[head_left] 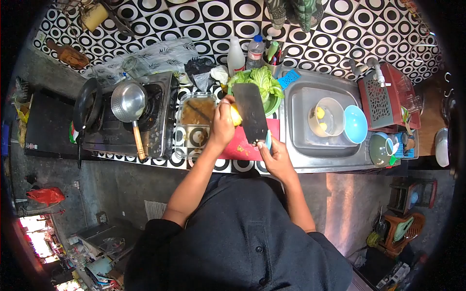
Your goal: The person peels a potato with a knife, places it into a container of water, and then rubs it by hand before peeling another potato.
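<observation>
My left hand (223, 123) is wrapped round a yellow, rounded piece of food (236, 115), part of which shows past the fingers. In my right hand (277, 159) is the light blue handle of a wide cleaver (251, 114). The dark blade points away from me and stands just right of the yellow piece; whether they touch is unclear. Below both hands lies a red cutting board (235, 149) with small scraps on it. Behind the blade, leafy greens (264, 82) fill a green bowl (274, 105).
Left of the board is a glass dish (198, 110) of brownish liquid. A saucepan (128, 103) sits on the stove (162, 131). In the sink (302, 140) are a clear bowl (314, 121) with yellow pieces and a blue bowl (356, 124). Bottles (236, 58) stand at the back.
</observation>
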`<action>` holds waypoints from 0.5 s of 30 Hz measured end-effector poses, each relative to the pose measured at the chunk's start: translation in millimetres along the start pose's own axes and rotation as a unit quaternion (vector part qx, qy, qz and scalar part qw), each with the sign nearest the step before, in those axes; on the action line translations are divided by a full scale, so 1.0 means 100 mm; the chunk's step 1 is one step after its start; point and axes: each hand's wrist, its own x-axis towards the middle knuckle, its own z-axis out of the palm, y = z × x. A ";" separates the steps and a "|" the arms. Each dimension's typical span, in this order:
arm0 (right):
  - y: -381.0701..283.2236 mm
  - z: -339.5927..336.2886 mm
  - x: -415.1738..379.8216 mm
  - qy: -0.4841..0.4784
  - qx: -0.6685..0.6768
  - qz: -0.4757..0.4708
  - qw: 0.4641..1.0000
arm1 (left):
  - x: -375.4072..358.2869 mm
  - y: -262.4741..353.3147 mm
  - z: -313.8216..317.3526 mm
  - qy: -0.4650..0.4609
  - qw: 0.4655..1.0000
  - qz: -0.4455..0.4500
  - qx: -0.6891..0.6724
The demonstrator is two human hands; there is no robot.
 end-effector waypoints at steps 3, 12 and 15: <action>-0.11 -0.05 0.11 0.007 -0.018 -0.007 1.000 | -0.14 0.09 0.06 -0.015 0.999 -0.044 -0.004; -0.16 0.03 0.28 -0.009 0.024 0.025 0.999 | -0.22 -0.09 0.06 0.001 0.983 0.085 0.164; -0.20 0.04 0.30 -0.004 0.038 0.020 0.999 | -0.26 -0.04 0.10 0.018 0.983 0.107 0.149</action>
